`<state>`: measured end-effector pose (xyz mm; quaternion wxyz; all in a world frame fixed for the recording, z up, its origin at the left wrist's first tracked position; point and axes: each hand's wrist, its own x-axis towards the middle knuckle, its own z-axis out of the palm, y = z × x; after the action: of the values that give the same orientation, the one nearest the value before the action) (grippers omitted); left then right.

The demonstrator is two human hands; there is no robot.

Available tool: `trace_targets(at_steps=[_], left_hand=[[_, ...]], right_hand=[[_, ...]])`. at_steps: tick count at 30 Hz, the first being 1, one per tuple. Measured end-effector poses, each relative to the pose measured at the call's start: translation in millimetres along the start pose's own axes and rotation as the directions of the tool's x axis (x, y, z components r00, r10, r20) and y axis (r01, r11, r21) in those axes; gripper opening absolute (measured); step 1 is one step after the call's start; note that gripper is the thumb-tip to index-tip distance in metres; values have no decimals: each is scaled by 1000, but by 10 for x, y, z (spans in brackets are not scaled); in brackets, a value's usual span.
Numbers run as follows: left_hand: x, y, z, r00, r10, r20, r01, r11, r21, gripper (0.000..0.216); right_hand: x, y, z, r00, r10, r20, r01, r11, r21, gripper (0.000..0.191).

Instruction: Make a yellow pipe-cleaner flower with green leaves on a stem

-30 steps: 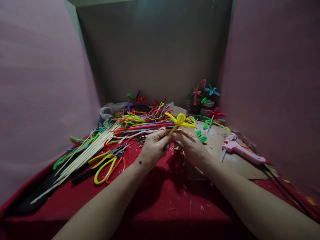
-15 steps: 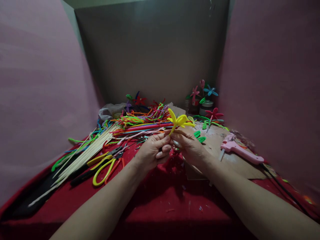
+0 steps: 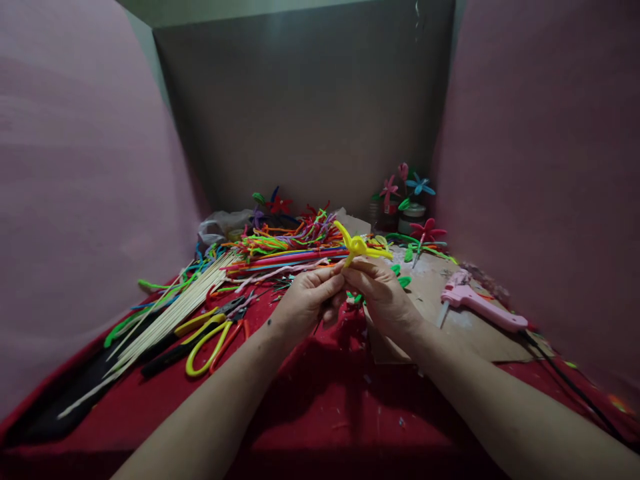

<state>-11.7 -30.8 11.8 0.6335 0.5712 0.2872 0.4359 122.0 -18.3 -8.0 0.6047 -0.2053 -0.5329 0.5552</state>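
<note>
A yellow pipe-cleaner flower (image 3: 358, 245) with looped petals is held up over the red cloth (image 3: 320, 400). My left hand (image 3: 305, 300) pinches its base from the left, fingers closed. From the right, my right hand (image 3: 383, 293) also pinches the base of the flower with thumb and fingertips. The two hands touch each other at the fingertips. Just behind them lies a heap of coloured pipe cleaners (image 3: 290, 243).
Bamboo skewers (image 3: 170, 310) and yellow and orange scissors (image 3: 213, 333) lie at the left. A pink glue gun (image 3: 480, 307) with a black cord rests on cardboard (image 3: 440, 320) at the right. Finished flowers (image 3: 405, 193) stand in jars at the back. Pink walls close in both sides.
The yellow flower has been turned between my fingers, so its petals now point differently. Both hands stayed at the same spot, shifting slightly.
</note>
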Motion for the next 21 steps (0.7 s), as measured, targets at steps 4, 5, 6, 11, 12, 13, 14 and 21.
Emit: trace_targets(at_steps=[4, 5, 6, 11, 12, 13, 14, 21], left_hand=[[21, 26, -24, 996, 85, -20, -84, 995, 60, 22], [29, 29, -33, 993, 113, -35, -111, 992, 60, 21], [37, 31, -43, 988, 142, -57, -139, 988, 62, 20], [43, 62, -98, 937, 253, -242, -231, 966, 113, 21], [30, 86, -106, 929, 263, -260, -243, 964, 108, 25], [11, 118, -111, 927, 270, -260, -254, 963, 93, 30], [-13, 158, -112, 929, 276, -247, -265, 961, 76, 36], [-136, 401, -45, 945, 258, -200, -217, 954, 207, 51]], right_hand=[[-29, -77, 53, 995, -92, -32, 89, 992, -89, 9], [-37, -87, 65, 993, -106, -46, 102, 990, -99, 7], [-45, -91, 75, 991, -115, -62, 108, 989, -104, 5], [-69, -44, 62, 963, -240, -126, 204, 946, -251, 3], [-68, -29, 43, 947, -298, -116, 249, 915, -318, 2], [-66, -15, 20, 928, -361, -94, 299, 871, -390, 3], [-62, -2, -4, 905, -421, -58, 350, 815, -461, 5], [-51, 23, -72, 808, -573, 137, 493, 530, -690, 13]])
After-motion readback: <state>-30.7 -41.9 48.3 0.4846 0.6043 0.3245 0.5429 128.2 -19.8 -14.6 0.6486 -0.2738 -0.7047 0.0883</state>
